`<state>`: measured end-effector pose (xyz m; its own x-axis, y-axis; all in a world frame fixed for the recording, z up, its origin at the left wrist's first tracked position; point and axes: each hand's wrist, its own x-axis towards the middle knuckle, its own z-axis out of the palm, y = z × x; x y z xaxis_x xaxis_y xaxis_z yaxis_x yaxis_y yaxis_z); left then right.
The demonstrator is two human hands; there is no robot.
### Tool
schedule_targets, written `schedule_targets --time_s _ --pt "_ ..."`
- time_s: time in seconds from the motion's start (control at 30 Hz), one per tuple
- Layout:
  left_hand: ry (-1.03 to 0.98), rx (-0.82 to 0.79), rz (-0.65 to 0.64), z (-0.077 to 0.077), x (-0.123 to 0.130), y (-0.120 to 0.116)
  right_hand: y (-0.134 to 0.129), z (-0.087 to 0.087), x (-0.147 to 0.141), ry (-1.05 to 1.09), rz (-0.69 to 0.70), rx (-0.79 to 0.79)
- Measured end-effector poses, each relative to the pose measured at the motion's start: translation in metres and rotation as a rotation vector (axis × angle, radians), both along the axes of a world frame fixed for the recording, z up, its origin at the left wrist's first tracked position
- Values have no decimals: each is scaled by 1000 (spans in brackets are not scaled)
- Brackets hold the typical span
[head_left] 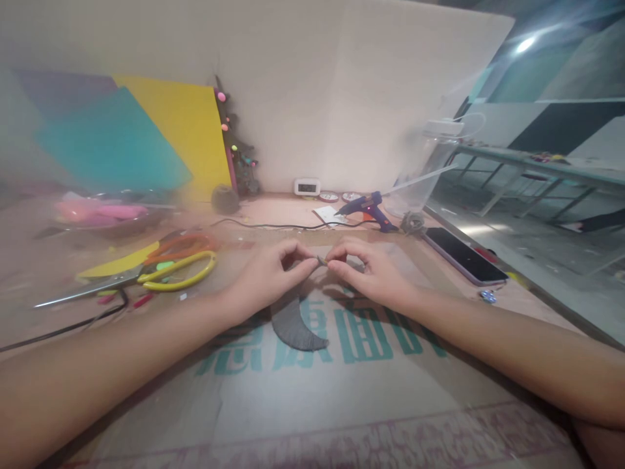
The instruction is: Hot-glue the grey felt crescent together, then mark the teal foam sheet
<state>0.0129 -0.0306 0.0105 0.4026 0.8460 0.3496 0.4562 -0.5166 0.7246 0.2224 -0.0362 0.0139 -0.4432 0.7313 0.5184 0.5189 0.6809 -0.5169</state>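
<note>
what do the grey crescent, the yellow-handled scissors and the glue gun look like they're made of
The grey crescent looks like wrapped yarn or thread: matte, with fine lines across it. The yellow-handled scissors seem to have metal blades, given their silvery glint, and likely plastic handles, smooth and evenly coloured. The glue gun is probably hard, moulded blue plastic, judging by its even colour.

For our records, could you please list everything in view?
crescent: one, grey, centre
pinched bit: one, greyish, centre
printed sheet: one, pale, foreground
scissors: count unclear, yellow and orange, left
scraps: several, mixed, left
cord: count unclear, black, back
glue gun: one, blue, back
clock: one, white, back
jug: one, clear, right
phone: one, black, right
panels: three, teal, yellow, mauve, back left
bundles: two, grey, back
ornament: one, multicoloured, back left
pile: one, pink, left
table: one, greyish, far right
left hand: one, bare, centre, pinching
right hand: one, bare, centre, pinching
</note>
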Motion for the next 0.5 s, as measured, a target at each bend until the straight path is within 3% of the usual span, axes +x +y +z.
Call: schedule_targets --time_s 0.5 --pt "116 200 -41 -4 -2 0 -4 4 -4 3 -21 -113"
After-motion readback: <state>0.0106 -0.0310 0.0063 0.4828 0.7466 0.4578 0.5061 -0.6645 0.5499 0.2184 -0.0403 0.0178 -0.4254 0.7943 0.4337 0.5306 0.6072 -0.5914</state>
